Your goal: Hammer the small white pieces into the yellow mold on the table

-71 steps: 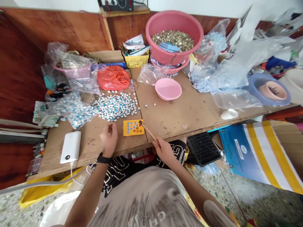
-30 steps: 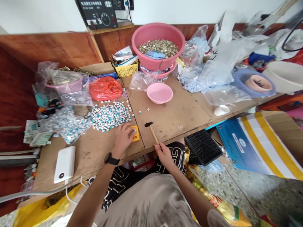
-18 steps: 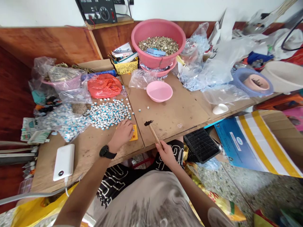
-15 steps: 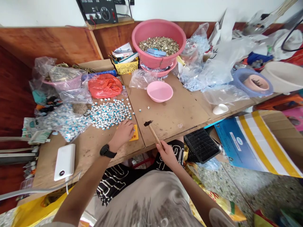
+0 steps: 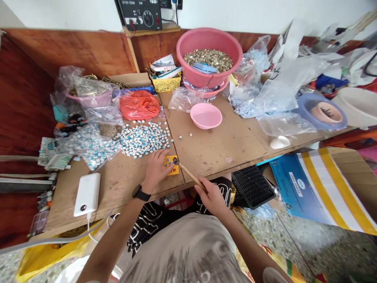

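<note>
My right hand (image 5: 209, 195) is wrapped round the wooden handle of a small hammer (image 5: 188, 173). The hammer's dark head lies over the upper right part of a yellow plate (image 5: 174, 169) near the table's front edge. Small blue and white pieces show on that plate. My left hand (image 5: 157, 167), with a black watch at the wrist, lies at the plate's left side, fingers stretched forward and thumb reaching onto the plate. Just beyond my left hand spreads a heap of small white-and-blue pieces (image 5: 144, 138), and a few lie loose to its right.
A pink bowl (image 5: 206, 116) stands mid-table, before a large pink basin (image 5: 209, 72) of metal bits. At left are a white power bank (image 5: 87, 194) with a cable and a red bag (image 5: 139, 105). Plastic bags and a white cup (image 5: 279, 142) are at right.
The hammer head has moved left from bare table onto the yellow plate. My left hand has drawn back leftward, showing more of the plate. The view has shifted slightly.
</note>
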`<action>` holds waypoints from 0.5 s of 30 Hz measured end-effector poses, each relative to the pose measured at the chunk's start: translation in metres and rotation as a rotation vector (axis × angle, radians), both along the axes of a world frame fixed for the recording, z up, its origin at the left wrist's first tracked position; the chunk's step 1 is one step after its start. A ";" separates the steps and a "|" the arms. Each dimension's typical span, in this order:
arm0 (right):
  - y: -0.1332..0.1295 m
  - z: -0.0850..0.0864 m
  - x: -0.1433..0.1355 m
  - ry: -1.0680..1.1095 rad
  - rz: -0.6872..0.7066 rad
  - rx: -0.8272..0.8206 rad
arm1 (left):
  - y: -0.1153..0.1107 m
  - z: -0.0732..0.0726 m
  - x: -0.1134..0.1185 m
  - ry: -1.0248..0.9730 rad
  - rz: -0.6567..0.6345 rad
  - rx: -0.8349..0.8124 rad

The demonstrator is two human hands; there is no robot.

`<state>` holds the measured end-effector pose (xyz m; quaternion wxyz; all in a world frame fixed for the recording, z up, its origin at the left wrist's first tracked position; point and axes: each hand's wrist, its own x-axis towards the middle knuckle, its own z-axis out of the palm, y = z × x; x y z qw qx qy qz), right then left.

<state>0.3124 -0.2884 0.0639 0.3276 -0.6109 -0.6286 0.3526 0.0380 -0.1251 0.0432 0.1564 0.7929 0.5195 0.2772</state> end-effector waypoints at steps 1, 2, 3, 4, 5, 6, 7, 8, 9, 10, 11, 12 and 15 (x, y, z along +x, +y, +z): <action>0.001 0.000 -0.004 0.006 0.015 0.003 | -0.003 0.001 -0.004 -0.030 0.049 0.029; 0.003 -0.001 -0.008 -0.003 0.024 -0.008 | -0.007 0.000 -0.010 -0.070 0.105 0.056; 0.005 -0.005 -0.011 -0.030 0.027 -0.031 | -0.010 -0.001 -0.018 -0.121 0.173 0.076; 0.007 -0.011 -0.012 -0.066 0.026 -0.060 | -0.013 -0.004 -0.027 -0.177 0.254 0.086; 0.008 -0.017 -0.012 -0.098 0.022 -0.086 | -0.015 -0.007 -0.039 -0.227 0.340 0.081; 0.010 -0.023 -0.011 -0.117 0.015 -0.103 | -0.016 -0.011 -0.052 -0.262 0.428 0.065; 0.011 -0.028 -0.008 -0.117 0.005 -0.109 | -0.017 -0.015 -0.065 -0.272 0.516 0.046; 0.011 -0.033 -0.005 -0.100 -0.006 -0.107 | -0.018 -0.019 -0.079 -0.255 0.599 0.024; 0.011 -0.037 -0.001 -0.074 -0.021 -0.100 | -0.018 -0.023 -0.093 -0.216 0.667 0.007; 0.010 -0.041 0.003 -0.051 -0.039 -0.097 | -0.017 -0.025 -0.106 -0.170 0.712 -0.003; 0.009 -0.044 0.006 -0.034 -0.060 -0.099 | -0.016 -0.027 -0.117 -0.131 0.728 -0.006; 0.008 -0.047 0.008 -0.021 -0.079 -0.102 | -0.015 -0.028 -0.126 -0.107 0.711 -0.006; 0.004 -0.056 0.010 0.003 -0.126 -0.108 | -0.006 -0.028 -0.141 -0.078 0.496 0.026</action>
